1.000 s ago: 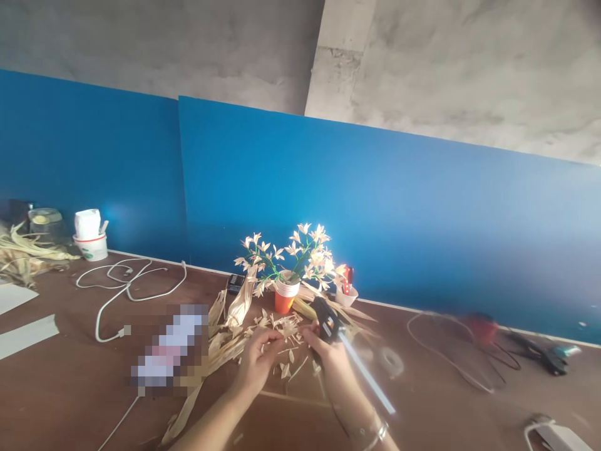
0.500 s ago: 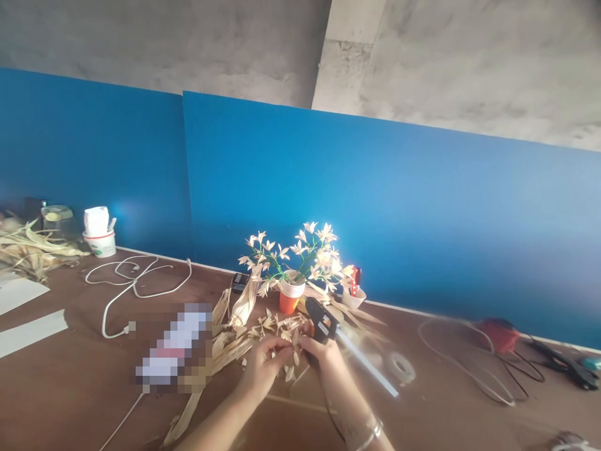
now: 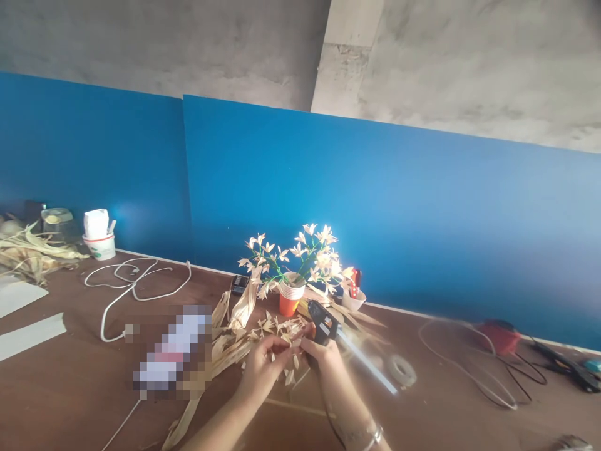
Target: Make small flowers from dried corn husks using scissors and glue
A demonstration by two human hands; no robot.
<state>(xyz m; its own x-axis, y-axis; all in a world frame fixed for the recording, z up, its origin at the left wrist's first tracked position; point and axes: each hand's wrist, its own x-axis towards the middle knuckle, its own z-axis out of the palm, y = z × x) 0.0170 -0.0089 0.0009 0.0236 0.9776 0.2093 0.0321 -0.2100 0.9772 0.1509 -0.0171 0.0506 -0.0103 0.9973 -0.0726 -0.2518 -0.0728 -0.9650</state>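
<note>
My right hand is wrapped round a black hot glue gun, whose clear glue stick juts out to the right. My left hand pinches a small pale husk petal just in front of the gun's nozzle. The two hands nearly touch. Below them lie several loose husk petals and small husk flowers on the brown table. Behind stands an orange paper cup with a bunch of pale husk flowers on green stems.
Dried corn husks lie left of the hands, with more husks at far left. A white cable, a white tub, a tape roll, a red object with black cords and paper sheets sit around. A blue wall panel backs the table.
My hands have come closer together, and the left hand now holds a petal at the glue gun's nozzle. The view has shifted slightly to the left.
</note>
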